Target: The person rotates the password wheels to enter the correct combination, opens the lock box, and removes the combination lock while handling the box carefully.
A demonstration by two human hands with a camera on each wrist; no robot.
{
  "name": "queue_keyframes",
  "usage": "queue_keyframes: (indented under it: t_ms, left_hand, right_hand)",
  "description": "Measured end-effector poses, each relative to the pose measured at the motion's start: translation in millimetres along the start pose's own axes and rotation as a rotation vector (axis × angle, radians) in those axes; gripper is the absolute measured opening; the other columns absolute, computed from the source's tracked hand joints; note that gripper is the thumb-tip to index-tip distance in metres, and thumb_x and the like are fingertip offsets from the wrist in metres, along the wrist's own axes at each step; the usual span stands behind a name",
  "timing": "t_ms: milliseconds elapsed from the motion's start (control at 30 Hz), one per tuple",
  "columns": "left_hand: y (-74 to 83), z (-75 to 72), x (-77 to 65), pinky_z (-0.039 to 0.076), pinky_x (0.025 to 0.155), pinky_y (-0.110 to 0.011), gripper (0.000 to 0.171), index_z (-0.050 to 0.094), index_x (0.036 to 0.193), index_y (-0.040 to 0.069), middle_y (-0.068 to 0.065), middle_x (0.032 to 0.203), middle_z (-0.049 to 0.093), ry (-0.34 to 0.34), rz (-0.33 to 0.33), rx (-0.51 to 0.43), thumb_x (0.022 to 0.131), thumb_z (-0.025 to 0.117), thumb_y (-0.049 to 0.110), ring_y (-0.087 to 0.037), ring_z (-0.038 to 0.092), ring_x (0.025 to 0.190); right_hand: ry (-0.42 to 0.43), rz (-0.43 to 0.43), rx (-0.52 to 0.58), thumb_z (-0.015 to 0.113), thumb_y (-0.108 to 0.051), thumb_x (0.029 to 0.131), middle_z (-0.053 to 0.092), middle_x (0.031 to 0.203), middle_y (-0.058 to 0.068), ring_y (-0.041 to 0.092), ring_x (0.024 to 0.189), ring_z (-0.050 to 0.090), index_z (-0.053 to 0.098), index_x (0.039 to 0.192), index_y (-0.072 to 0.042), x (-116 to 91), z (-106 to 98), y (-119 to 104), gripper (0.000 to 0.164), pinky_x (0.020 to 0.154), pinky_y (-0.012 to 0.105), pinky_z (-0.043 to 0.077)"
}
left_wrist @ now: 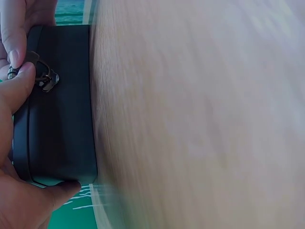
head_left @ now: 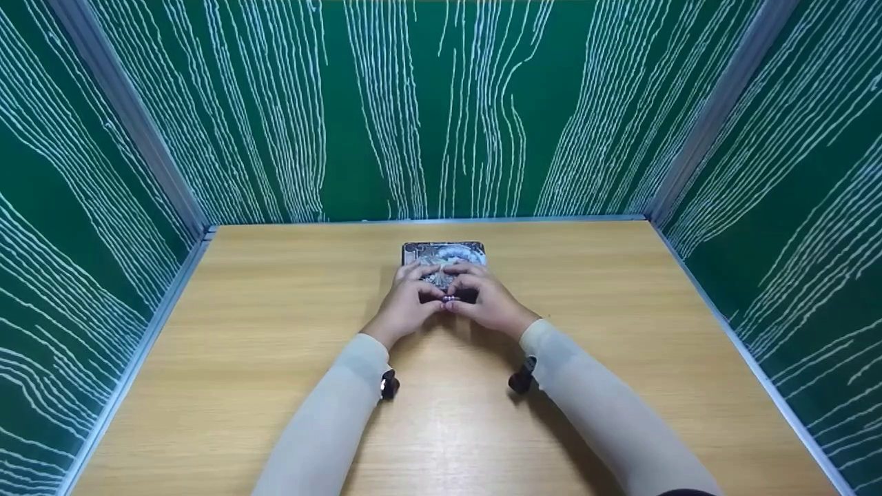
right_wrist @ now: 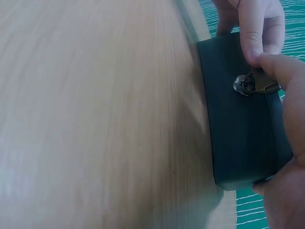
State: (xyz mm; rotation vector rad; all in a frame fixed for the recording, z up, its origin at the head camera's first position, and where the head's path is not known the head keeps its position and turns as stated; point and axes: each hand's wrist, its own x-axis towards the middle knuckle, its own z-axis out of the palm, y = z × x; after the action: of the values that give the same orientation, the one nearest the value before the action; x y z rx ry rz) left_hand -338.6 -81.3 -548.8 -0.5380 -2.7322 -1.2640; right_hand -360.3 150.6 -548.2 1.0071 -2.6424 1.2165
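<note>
A box point(head_left: 451, 253) with a patterned lid and dark sides stands on the table. On its front point(left_wrist: 62, 129) a small bronze-coloured padlock point(right_wrist: 261, 83) hangs by its shackle from a metal clasp point(left_wrist: 49, 82). My left hand point(head_left: 406, 303) pinches the padlock from the left, its other fingers over the lid. From the other side my right hand point(head_left: 488, 303) pinches it too, thumb and forefinger at the lock, with fingers resting on the lid. The two thumbs nearly meet there. Fingertips hide part of the padlock, and the hands cover part of the lid.
The box sits toward the far side of a wooden table point(head_left: 289, 310). Green walls point(head_left: 372, 138) with white wavy lines stand around the back and sides, joined by grey metal posts point(head_left: 131, 110). A small dark camera is worn at each wrist.
</note>
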Motion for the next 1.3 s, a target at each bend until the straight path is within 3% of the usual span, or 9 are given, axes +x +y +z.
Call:
queue_keyframes:
  t_ms: [233,600,900,1300]
  left_hand:
    - [-0.1,0.6,0.4,0.018,0.145,-0.058,0.011,0.091,0.11,0.016,0.002,0.174,0.056,-0.008,-0.03,0.005,0.099,0.088,0.018,-0.036,0.02,0.177]
    - [2.0,-1.8,-0.6,0.016,0.145,-0.06,0.011,0.091,0.109,0.018,0.004,0.175,0.055,-0.018,-0.048,-0.008,0.098,0.089,0.018,-0.034,0.019,0.177]
    - [-0.5,-0.5,-1.6,0.018,0.145,-0.058,0.011,0.091,0.109,0.016,0.001,0.173,0.058,-0.012,-0.003,0.018,0.098,0.09,0.02,-0.036,0.023,0.176]
    - [-0.5,-1.6,-0.6,0.017,0.145,-0.059,0.012,0.091,0.112,0.021,0.006,0.176,0.054,-0.024,-0.044,0.017,0.1,0.089,0.021,-0.033,0.019,0.177]
  right_hand:
    - [-0.011,0.019,0.0,0.085,-0.021,0.103,0.061,0.168,0.008,0.042,0.165,0.043,0.081,0.105,-0.017,-0.5,-0.4,-0.6,0.006,0.141,0.07,0.024]
    - [-0.01,0.019,0.006,0.089,-0.022,0.1,0.06,0.168,0.007,0.039,0.164,0.045,0.079,0.109,-0.017,-0.3,-0.8,-2.1,0.014,0.141,0.066,0.026]
    - [0.005,-0.028,0.001,0.09,-0.015,0.098,0.063,0.164,0.012,0.043,0.16,0.048,0.078,0.105,-0.013,0.0,1.6,0.2,0.013,0.139,0.064,0.032]
    - [-0.012,0.017,-0.002,0.087,-0.02,0.101,0.061,0.167,0.008,0.04,0.164,0.045,0.081,0.108,-0.015,0.2,0.0,-3.2,0.011,0.141,0.065,0.026]
